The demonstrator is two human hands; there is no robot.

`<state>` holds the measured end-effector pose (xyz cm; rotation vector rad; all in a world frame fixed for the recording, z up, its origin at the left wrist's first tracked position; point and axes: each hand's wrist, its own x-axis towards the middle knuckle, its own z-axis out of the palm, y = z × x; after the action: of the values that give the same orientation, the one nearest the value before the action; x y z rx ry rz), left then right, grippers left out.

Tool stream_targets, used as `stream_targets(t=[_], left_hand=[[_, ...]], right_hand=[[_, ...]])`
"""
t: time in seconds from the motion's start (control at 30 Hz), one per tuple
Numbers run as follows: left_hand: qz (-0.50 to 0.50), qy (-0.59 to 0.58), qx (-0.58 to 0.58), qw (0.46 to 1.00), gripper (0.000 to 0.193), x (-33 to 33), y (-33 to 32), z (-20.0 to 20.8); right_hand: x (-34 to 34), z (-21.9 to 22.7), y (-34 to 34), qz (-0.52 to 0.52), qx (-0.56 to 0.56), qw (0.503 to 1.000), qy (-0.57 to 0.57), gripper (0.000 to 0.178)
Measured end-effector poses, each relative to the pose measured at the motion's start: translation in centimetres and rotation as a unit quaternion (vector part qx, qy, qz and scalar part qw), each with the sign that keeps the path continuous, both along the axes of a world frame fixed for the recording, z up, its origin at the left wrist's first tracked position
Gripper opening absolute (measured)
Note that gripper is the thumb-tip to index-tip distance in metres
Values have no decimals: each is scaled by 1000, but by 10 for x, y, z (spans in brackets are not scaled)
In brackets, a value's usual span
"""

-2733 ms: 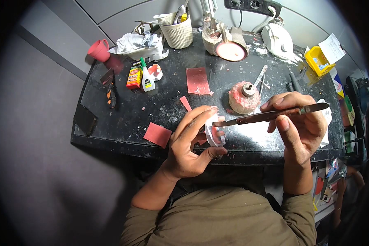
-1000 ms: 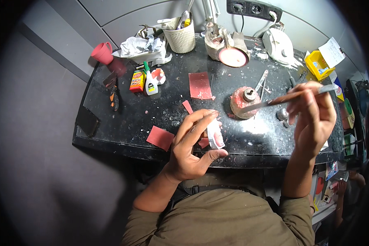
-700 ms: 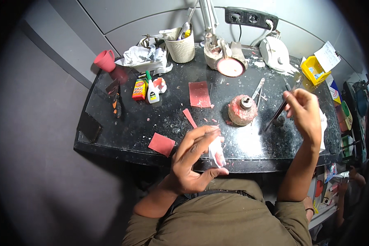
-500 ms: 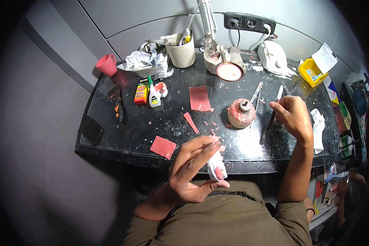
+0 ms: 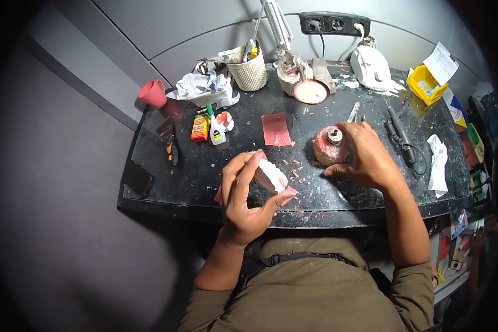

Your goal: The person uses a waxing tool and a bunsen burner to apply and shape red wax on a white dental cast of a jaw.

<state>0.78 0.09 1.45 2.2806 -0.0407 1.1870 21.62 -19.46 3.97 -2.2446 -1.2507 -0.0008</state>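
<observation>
My left hand [image 5: 243, 202] grips a white plaster dental model [image 5: 273, 177] between thumb and fingers, above the front of the bench. Pink wax [image 5: 289, 195] shows at the model's lower end, by my thumb. My right hand [image 5: 365, 157] reaches around the right side of a round spirit burner [image 5: 325, 152] smeared with pink wax. Its thumb and fingers are spread apart, with the thumb in front of the burner. Whether the fingers touch the burner I cannot tell. A metal spatula [image 5: 353, 113] lies behind that hand, partly hidden.
A pink wax sheet [image 5: 276, 130] and scraps lie mid-bench. To the left stand a glue bottle [image 5: 217, 130], a yellow-red box [image 5: 200, 129] and an orange-black knife [image 5: 172, 149]. A corded handpiece [image 5: 399, 130] and crumpled tissue [image 5: 437, 166] lie right. A round dish [image 5: 311, 92] sits behind.
My right hand has moved left to the burner, and the dark-handled tool it held no longer shows in it. My left hand has turned the model, showing more of its white side.
</observation>
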Motion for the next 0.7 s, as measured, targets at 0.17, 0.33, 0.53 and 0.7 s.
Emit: stream_targets(t=[0.17, 0.33, 0.53, 0.7], left_hand=[[47, -3, 17, 999, 86, 1, 6, 1], [38, 5, -56, 998, 84, -2, 8, -1], [11, 21, -65, 998, 86, 0, 6, 6], [-20, 14, -64, 998, 86, 0, 5, 7]], right_hand=[[5, -3, -2, -2, 36, 999, -17, 70], [-14, 10, 5, 79, 165, 974, 134, 71], [-26, 14, 5, 165, 195, 961, 106, 73], [-29, 18, 4, 192, 209, 955, 90, 74]])
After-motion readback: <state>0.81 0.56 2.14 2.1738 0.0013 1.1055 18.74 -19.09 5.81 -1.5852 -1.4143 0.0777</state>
